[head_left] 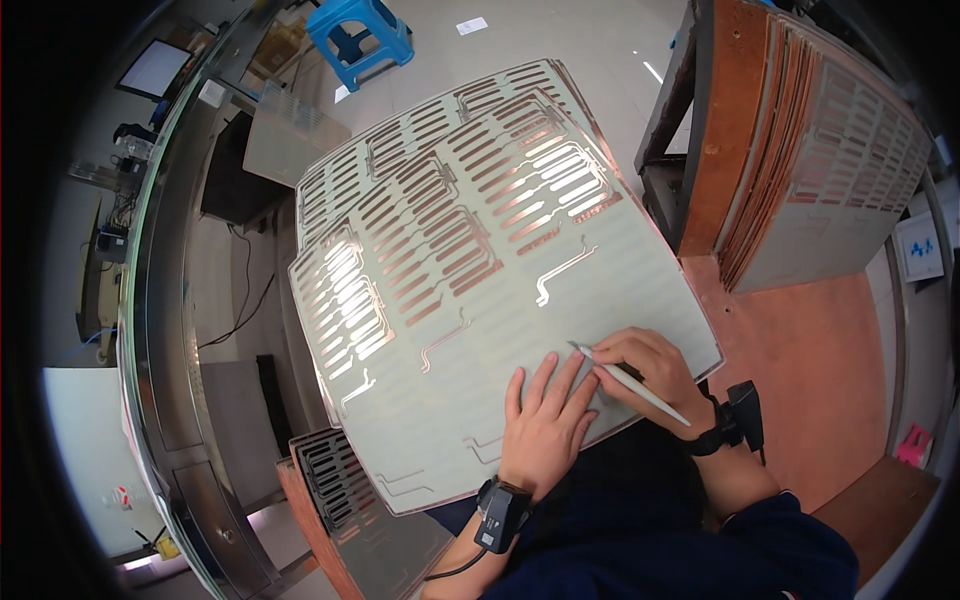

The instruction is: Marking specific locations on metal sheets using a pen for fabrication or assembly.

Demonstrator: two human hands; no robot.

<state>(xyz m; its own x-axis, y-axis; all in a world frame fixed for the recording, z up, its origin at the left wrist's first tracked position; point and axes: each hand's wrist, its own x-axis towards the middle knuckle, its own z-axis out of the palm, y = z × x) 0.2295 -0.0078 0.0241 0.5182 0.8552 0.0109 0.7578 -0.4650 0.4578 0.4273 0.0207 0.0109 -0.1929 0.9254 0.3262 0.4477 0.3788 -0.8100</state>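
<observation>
A large pale green panel (480, 390) with shiny copper strip patterns lies across my lap area, on top of at least one similar panel (345, 165) whose far part shows behind it. My left hand (545, 425) rests flat on the near part of the top panel, fingers spread. Just right of it, my right hand (650, 365) is closed round a slim craft knife (640, 388) with a pale handle. The knife's pointed metal tip sits by my left fingertips, close to the panel; whether it touches the surface I cannot tell.
At the right, a wooden rack (735, 130) holds many upright panels on a copper-coloured board (800, 360). More panels (345, 490) stand at the lower left. A blue plastic stool (360, 40) is on the floor ahead. A metal-edged workbench (165, 330) runs along the left, with a monitor (155, 68).
</observation>
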